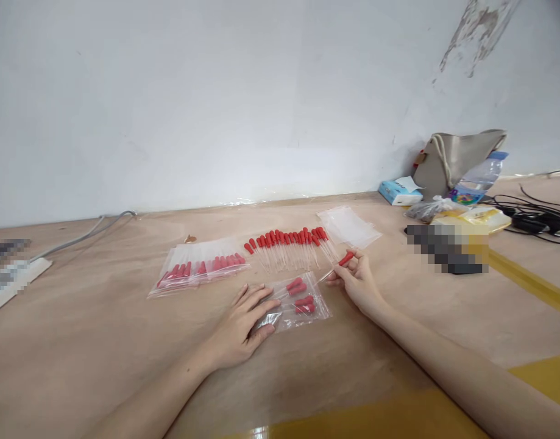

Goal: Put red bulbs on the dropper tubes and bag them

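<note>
My left hand (243, 323) lies on the table and holds the mouth end of a small clear plastic bag (294, 314) that has three red-capped glass droppers inside. My right hand (358, 281) pinches one red-capped dropper (345, 260) just right of that bag, its glass tip pointing toward the bag. Behind the hands lies a row of loose red-capped droppers (286, 244). To the left are filled bags of droppers (198, 268). A stack of empty clear bags (349, 227) lies behind my right hand.
The table (78, 341) is covered in brown paper with yellow tape (529, 277) at the right. At the back right stand a tissue pack (398, 192), a grey bag (457, 160), a plastic bottle (478, 178) and black cables (535, 218). A grey cable (85, 235) runs at left.
</note>
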`<state>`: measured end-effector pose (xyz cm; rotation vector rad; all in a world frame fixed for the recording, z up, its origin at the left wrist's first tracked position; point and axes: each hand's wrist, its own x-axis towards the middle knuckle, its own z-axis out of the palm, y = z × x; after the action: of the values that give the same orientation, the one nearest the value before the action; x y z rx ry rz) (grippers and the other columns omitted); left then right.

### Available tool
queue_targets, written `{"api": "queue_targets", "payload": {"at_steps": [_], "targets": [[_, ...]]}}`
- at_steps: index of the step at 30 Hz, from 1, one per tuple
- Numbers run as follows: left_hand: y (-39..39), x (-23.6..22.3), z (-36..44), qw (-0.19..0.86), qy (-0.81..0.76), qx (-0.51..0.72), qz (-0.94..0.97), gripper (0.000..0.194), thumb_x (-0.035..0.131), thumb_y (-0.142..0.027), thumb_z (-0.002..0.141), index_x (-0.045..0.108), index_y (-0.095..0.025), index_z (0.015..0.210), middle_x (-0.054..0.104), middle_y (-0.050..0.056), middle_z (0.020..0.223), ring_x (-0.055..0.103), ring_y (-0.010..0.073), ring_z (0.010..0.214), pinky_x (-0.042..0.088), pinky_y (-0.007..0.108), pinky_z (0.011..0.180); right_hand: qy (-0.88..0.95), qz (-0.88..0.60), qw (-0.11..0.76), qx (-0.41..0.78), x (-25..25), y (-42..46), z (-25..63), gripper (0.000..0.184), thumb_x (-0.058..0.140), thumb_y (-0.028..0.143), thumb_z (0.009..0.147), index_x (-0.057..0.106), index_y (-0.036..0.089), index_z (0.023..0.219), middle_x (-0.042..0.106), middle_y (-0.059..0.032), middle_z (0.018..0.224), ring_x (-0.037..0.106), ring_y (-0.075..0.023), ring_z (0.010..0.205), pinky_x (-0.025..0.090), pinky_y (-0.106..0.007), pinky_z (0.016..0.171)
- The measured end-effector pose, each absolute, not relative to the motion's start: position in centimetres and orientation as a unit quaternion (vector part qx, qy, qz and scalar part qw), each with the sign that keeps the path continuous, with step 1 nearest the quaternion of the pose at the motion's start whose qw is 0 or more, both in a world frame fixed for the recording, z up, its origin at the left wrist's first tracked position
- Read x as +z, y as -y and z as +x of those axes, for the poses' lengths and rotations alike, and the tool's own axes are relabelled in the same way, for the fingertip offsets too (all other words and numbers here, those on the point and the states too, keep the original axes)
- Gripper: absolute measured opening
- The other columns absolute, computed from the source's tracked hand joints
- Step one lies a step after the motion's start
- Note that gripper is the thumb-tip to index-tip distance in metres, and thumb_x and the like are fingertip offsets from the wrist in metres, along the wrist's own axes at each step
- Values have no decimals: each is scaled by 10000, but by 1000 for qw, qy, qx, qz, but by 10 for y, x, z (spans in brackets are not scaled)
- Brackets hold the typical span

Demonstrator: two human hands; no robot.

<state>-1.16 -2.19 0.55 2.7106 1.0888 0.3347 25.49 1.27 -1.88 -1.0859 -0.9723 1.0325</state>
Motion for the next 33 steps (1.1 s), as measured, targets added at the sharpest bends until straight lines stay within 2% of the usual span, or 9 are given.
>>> {"api": "queue_targets", "payload": {"at_steps": [6,12,15,19,23,27,33], "targets": [[21,4,-12,100,-366,124,917,388,376,-353,881,410,-275,1260,370,35,1352,290,225,1263,181,491,1058,469,-461,589,470,-17,4,246,496,591,349,696,255,242,1044,480,55,739,570,-104,568,531,-289,550],[22,5,-12,99,-366,117,918,400,375,-361,882,396,-280,1272,360,32,1359,282,222,1268,170,489,1063,448,-465,611,458,-17,7,251,495,622,352,678,275,245,1014,467,64,725,565,-102,547,526,-286,528],[23,6,-12,100,-368,117,917,399,375,-357,883,394,-287,1275,365,30,1357,281,226,1268,178,494,1058,434,-465,599,487,-18,5,251,498,635,345,670,286,254,1013,490,59,735,588,-115,585,536,-310,579],[23,7,-12,102,-366,122,917,403,384,-345,881,391,-285,1279,371,34,1353,291,230,1263,183,497,1055,427,-472,552,538,-16,5,254,393,619,388,672,385,232,947,522,42,721,603,-127,618,528,-330,636],[23,7,-12,103,-366,129,916,406,391,-346,877,391,-284,1279,380,36,1346,298,227,1259,183,492,1058,507,-514,483,495,-18,1,266,326,638,419,643,496,187,823,556,15,695,549,-101,565,480,-263,552],[23,6,-12,101,-365,124,917,412,380,-355,882,374,-285,1287,369,31,1353,282,220,1268,180,486,1062,611,-540,405,413,-19,-4,279,286,608,418,678,586,182,837,551,18,611,479,-93,509,399,-229,477],[23,6,-13,103,-370,116,916,439,373,-375,883,337,-274,1309,354,28,1365,272,221,1273,175,479,1067,714,-509,339,342,-18,-3,279,202,612,348,686,668,218,830,498,30,551,430,-92,504,359,-223,481]]}}
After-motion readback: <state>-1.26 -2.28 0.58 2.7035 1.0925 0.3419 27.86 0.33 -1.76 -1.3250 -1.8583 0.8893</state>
